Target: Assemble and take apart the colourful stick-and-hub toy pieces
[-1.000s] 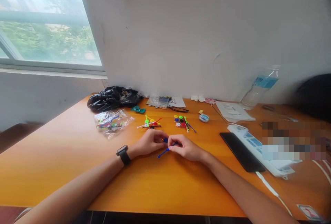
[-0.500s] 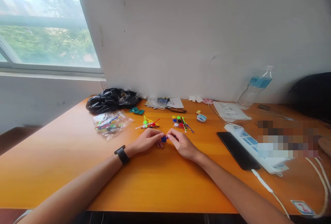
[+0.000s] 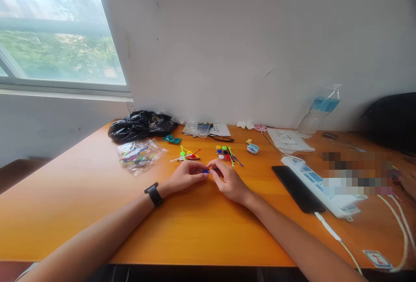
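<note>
A small blue plastic piece (image 3: 205, 171) sits between my hands, above the middle of the table. My left hand (image 3: 185, 177), with a black watch on its wrist, pinches it between thumb and fingers. My right hand (image 3: 230, 183) is curled at the right side of the same piece, its fingertips closed on a thin end. Fingers cover much of the piece, so its full shape is hidden. Just beyond the left hand lies a group of coloured plastic sticks and discs (image 3: 192, 156). Past the right hand is another group of coloured discs and sticks (image 3: 221, 157).
A clear bag of coloured parts (image 3: 139, 158) and a black plastic bag (image 3: 136, 126) lie at the left. A small round container (image 3: 252, 149) stands right of centre. Farther right are a phone (image 3: 297, 188), a power strip (image 3: 312, 178) and a water bottle (image 3: 320, 113). Another person's hand (image 3: 407, 182) shows at the right edge.
My fingers have shifted around the blue piece, and less of it shows now. The right fingers look more curled. The other person's hand has come further into view.
</note>
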Demonstrator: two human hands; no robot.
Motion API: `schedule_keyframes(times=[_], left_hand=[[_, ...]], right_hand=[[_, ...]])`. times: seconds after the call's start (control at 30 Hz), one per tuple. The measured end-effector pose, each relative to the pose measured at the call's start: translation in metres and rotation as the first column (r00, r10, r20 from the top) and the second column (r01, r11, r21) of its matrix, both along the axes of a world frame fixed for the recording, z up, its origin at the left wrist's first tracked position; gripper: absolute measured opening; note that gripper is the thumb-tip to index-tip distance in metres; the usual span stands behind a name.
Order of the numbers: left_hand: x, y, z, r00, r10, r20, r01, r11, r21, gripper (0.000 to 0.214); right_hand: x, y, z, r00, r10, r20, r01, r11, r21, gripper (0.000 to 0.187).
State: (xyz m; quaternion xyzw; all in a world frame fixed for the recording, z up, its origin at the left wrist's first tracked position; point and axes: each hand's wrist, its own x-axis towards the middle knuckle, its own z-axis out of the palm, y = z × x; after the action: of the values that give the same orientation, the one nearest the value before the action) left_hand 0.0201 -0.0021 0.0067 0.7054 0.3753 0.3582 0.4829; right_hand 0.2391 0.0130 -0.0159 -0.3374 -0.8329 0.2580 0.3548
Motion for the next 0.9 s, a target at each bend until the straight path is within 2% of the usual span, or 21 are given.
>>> schedule_keyframes(times=[0.1, 0.2, 0.33, 0.43, 0.5, 0.63, 0.77, 0.9], left_hand=[[-0.001, 0.002, -0.010, 0.999, 0.042, -0.022, -0.038, 0.991, 0.126, 0.035], [-0.002, 0.002, -0.015, 0.997, 0.069, -0.043, -0.057, 0.969, 0.240, 0.028], [-0.001, -0.001, -0.013, 0.996, 0.071, -0.048, -0.054, 0.956, 0.287, 0.023], [0.002, -0.003, -0.010, 0.997, 0.075, 0.034, -0.081, 0.969, 0.234, 0.032], [0.003, -0.004, -0.007, 0.993, 0.077, 0.090, -0.090, 0.985, 0.148, 0.037], [0.000, -0.006, 0.002, 0.984, 0.081, 0.157, -0.076, 0.996, -0.039, 0.028], [-0.002, -0.004, 0.005, 0.979, 0.067, 0.193, -0.052, 0.995, -0.082, 0.028], [-0.001, -0.003, 0.000, 0.960, 0.086, 0.265, -0.059, 0.993, -0.107, 0.042]], right_hand=[[0.000, -0.002, 0.003, 0.999, -0.008, 0.037, 0.005, 0.997, 0.076, 0.021], [0.000, -0.003, 0.005, 0.998, -0.001, 0.065, -0.005, 0.995, 0.099, 0.023], [0.000, -0.005, 0.006, 0.998, 0.015, 0.060, -0.021, 0.995, 0.094, 0.024], [0.000, -0.006, 0.009, 1.000, 0.000, 0.025, -0.001, 0.997, 0.071, 0.027], [0.000, -0.005, 0.010, 1.000, -0.015, -0.004, 0.016, 0.998, 0.054, 0.026], [0.002, -0.002, 0.009, 0.998, -0.031, -0.053, 0.033, 0.999, 0.039, 0.020], [0.001, 0.001, 0.010, 0.994, -0.032, -0.100, 0.036, 0.999, 0.032, 0.020], [0.002, -0.002, 0.018, 0.990, -0.073, -0.122, 0.089, 0.987, 0.130, 0.027]])
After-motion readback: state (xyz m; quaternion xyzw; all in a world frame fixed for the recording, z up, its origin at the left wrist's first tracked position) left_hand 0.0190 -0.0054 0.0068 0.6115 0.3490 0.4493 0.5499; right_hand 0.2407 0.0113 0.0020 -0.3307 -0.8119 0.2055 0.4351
